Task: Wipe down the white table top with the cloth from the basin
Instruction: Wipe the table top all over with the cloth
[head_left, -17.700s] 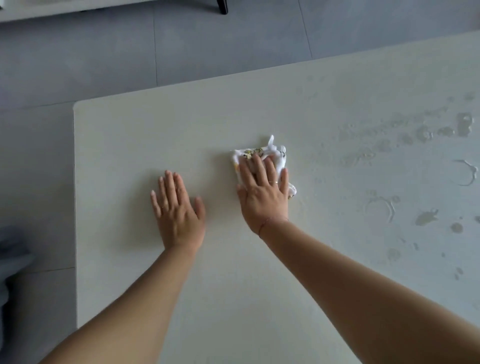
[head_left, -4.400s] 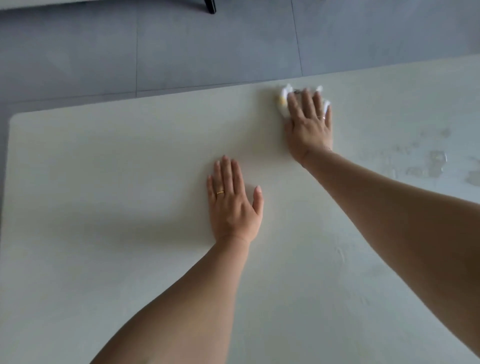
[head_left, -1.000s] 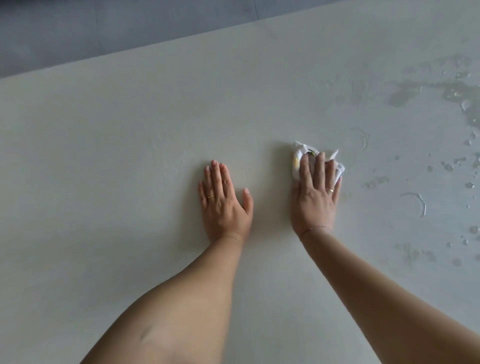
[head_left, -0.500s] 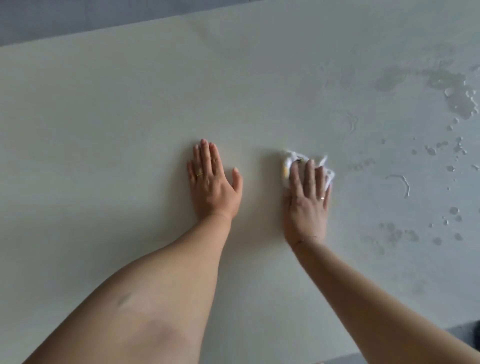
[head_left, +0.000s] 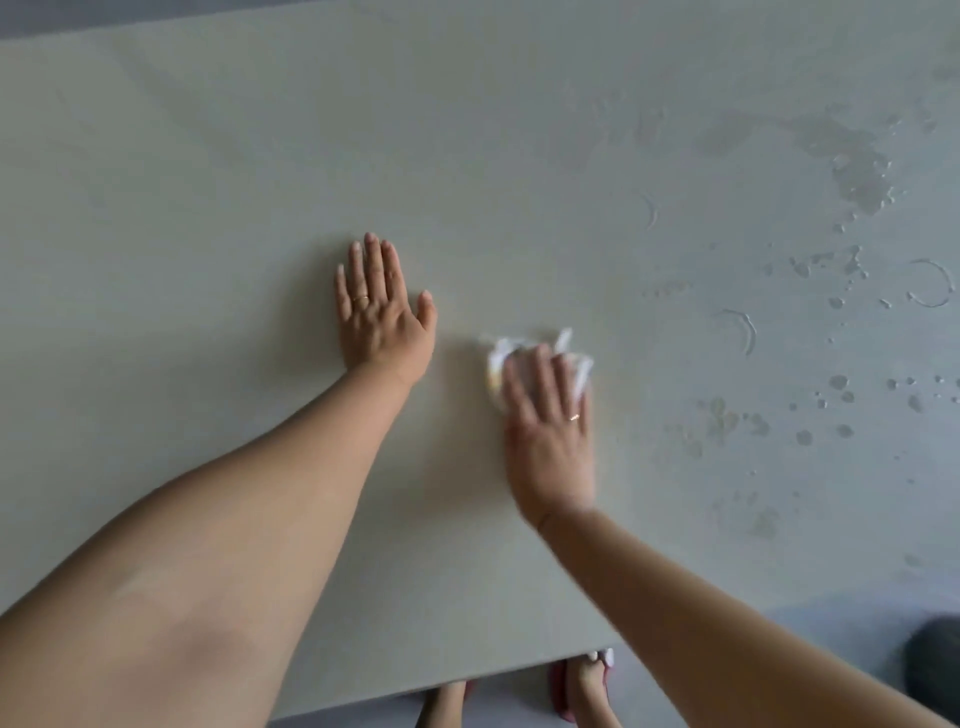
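The white table top fills most of the view. A small crumpled white cloth with yellowish marks lies near its middle. My right hand presses flat on the cloth with straight fingers, covering most of it; the hand is blurred by motion. To its left, my left hand rests palm down on the bare table, fingers straight and together.
Water drops, smears and ring marks cover the table's right part. The table's near edge runs along the bottom, with my feet on the grey floor below. A dark object sits at the bottom right.
My right hand has dragged the cloth toward me, closer to the near edge. The left hand stays planted. The view has tilted down, so the near edge and my feet show.
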